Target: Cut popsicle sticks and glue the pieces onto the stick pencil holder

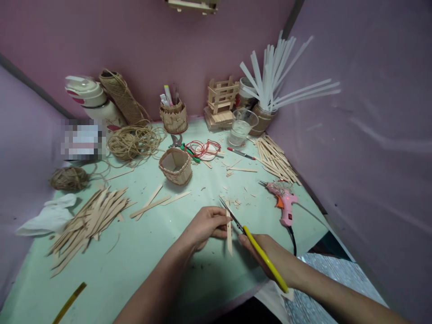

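Near the front middle of the table, my left hand (209,225) pinches a flat wooden craft stick (229,238) held roughly upright, its lower end cut to a point. My right hand (266,254) grips yellow-handled scissors (258,247). Their metal blades reach up and left to the stick's upper end; whether they touch it I cannot tell. Small wood chips (236,202) lie just beyond the blades. Farther back stands a small basket (175,166) made of craft sticks. Several loose sticks (151,204) rest to its front left.
At right lies a pink hot glue gun (286,202) with a cord. Stick piles lie at left (94,216) and right (275,157). Behind stand a plastic cup of water (240,130), white glue sticks (270,72), green-handled pruners (191,152), red cord (202,148) and twine (131,141).
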A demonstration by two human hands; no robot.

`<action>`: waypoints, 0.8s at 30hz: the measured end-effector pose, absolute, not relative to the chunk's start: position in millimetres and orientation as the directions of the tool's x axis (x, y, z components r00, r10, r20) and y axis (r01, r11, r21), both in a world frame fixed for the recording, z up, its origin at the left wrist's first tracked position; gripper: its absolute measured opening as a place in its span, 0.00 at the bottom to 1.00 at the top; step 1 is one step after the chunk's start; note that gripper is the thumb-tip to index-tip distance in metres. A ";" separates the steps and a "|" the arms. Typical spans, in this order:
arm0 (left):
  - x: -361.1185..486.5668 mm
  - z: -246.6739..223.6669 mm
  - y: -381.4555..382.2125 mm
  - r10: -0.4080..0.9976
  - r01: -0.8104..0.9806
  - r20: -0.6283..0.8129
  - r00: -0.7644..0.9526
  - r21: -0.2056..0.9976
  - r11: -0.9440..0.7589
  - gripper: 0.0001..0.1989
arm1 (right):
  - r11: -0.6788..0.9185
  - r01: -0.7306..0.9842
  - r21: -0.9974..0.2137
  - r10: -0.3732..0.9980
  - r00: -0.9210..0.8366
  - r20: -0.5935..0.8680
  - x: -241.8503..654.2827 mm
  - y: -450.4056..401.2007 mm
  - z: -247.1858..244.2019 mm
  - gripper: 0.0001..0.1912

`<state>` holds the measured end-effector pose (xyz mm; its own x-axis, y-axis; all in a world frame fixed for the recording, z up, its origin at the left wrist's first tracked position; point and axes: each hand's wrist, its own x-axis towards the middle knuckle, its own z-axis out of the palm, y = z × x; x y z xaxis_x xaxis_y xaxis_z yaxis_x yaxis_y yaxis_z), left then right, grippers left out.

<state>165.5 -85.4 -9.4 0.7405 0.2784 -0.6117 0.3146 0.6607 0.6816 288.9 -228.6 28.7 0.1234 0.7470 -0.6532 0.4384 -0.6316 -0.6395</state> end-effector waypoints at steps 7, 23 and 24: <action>162.2 -8.5 -85.7 0.247 0.331 -0.587 0.771 0.701 0.632 0.08 | -0.586 0.446 -0.676 0.766 0.033 -0.642 292.0 -219.1 51.2 0.28; 164.9 -12.0 -81.1 0.220 0.379 -0.637 0.739 0.664 0.645 0.08 | -0.624 0.497 -0.603 0.725 0.080 -0.684 289.5 -220.2 31.2 0.28; 165.1 -11.9 -81.2 0.222 0.381 -0.639 0.736 0.662 0.645 0.08 | -0.624 0.495 -0.604 0.725 0.078 -0.685 289.6 -219.5 31.4 0.28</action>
